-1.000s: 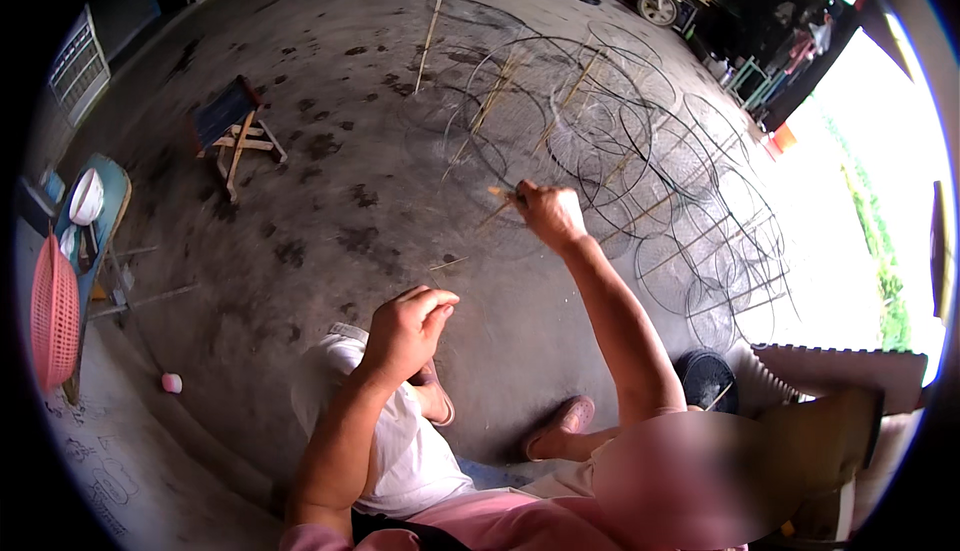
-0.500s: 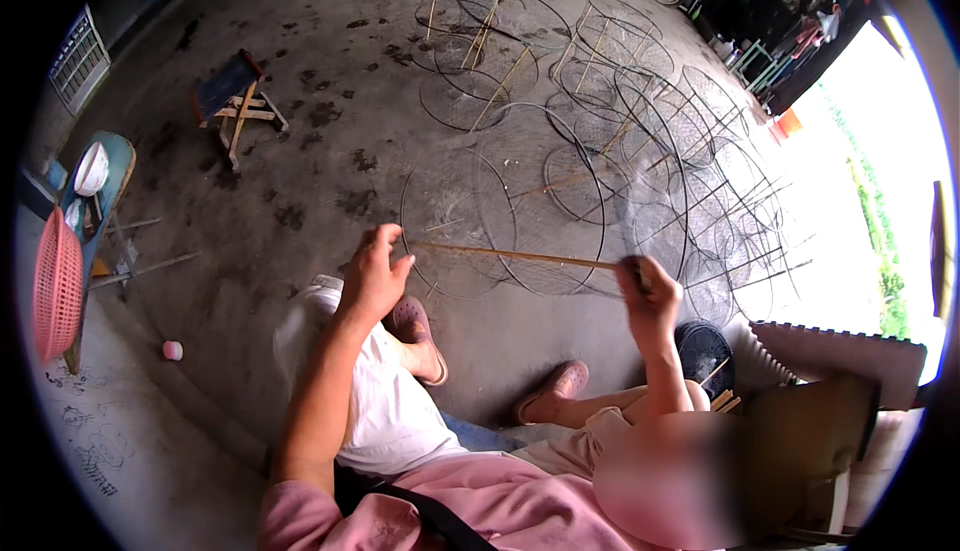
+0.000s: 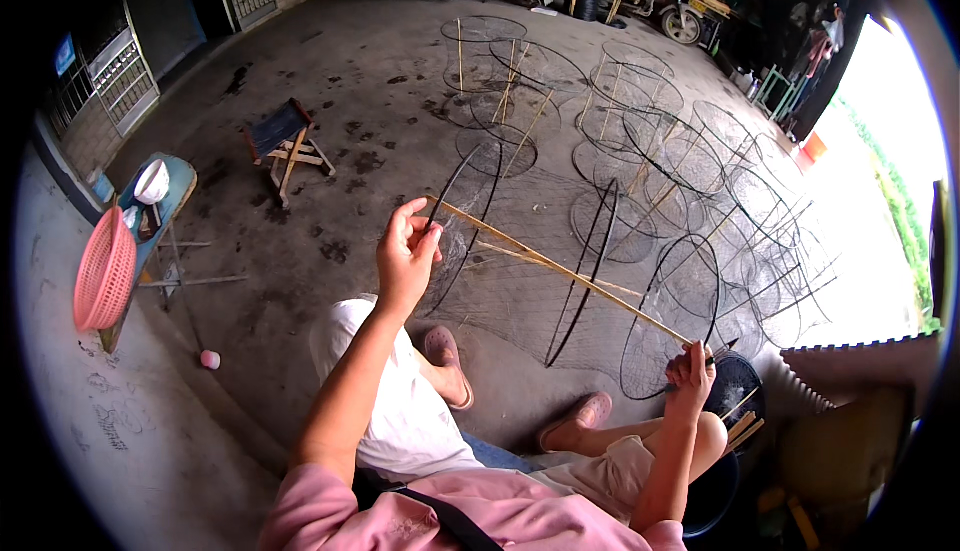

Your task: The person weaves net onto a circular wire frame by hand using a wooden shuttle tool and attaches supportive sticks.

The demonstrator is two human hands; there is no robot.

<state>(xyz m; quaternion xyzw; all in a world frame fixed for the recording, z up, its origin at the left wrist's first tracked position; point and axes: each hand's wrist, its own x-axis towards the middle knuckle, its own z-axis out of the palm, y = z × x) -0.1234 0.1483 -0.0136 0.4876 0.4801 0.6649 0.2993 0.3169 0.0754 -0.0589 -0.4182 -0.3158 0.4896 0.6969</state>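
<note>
A long bamboo stick (image 3: pixel 560 269) slants down to the right between my hands, across a netting trap with black wire hoops (image 3: pixel 592 276). My left hand (image 3: pixel 408 261) is closed at the stick's upper end, with thumb and fingers at the edge of the leftmost hoop. My right hand (image 3: pixel 690 379) is closed around the stick's lower end, near the right hoop. A dark pointed tool sticks out beside the right fingers; its kind is unclear. A second thin stick (image 3: pixel 520 251) lies within the mesh. The hoops stand tilted, with fine net stretched between them.
More hooped net traps (image 3: pixel 690 151) with sticks cover the floor ahead and right. A folding stool (image 3: pixel 285 146) stands at the left. A pink basket (image 3: pixel 105 271) leans by a small bench (image 3: pixel 178 186). Beside my right knee is a dark bucket (image 3: pixel 738 376) with cut sticks.
My right hand has moved down and to the right, so the stick now slopes. The hoops near my hands stand more apart and upright. The view has shifted, showing more of the room.
</note>
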